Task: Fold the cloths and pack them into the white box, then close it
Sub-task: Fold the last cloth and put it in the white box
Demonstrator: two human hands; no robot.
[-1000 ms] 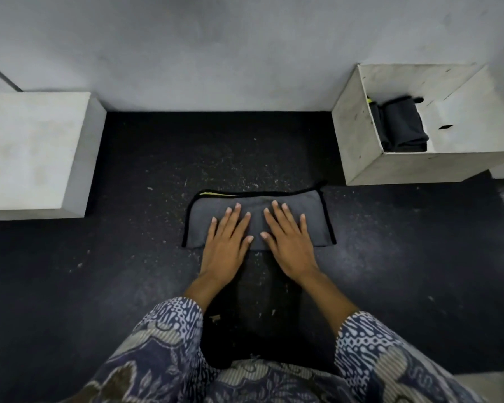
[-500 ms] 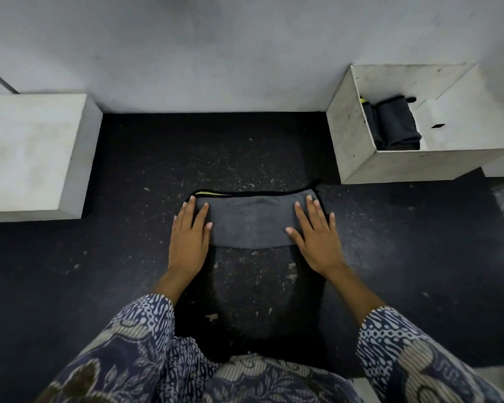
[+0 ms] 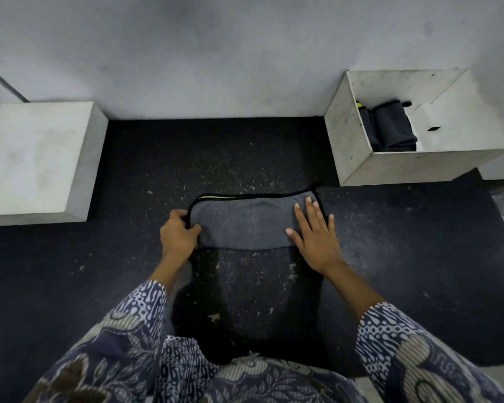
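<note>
Now lying flat on the dark floor (image 3: 70, 286), folded once into a strip, long axis running left to right: the cloth (image 3: 245, 225). Pinching its left short end, thumb on top and fingers curled round the black hem: the left hand (image 3: 178, 234). Resting flat on the right end, fingers straight, holding nothing: the right hand (image 3: 314, 231). Probably preparing to carry the left end across toward the right, halving the strip along its length. Sitting open beyond and to the right, nearer the right hand, with folded cloths (image 3: 390, 129) already inside: the box (image 3: 405, 164).
</note>
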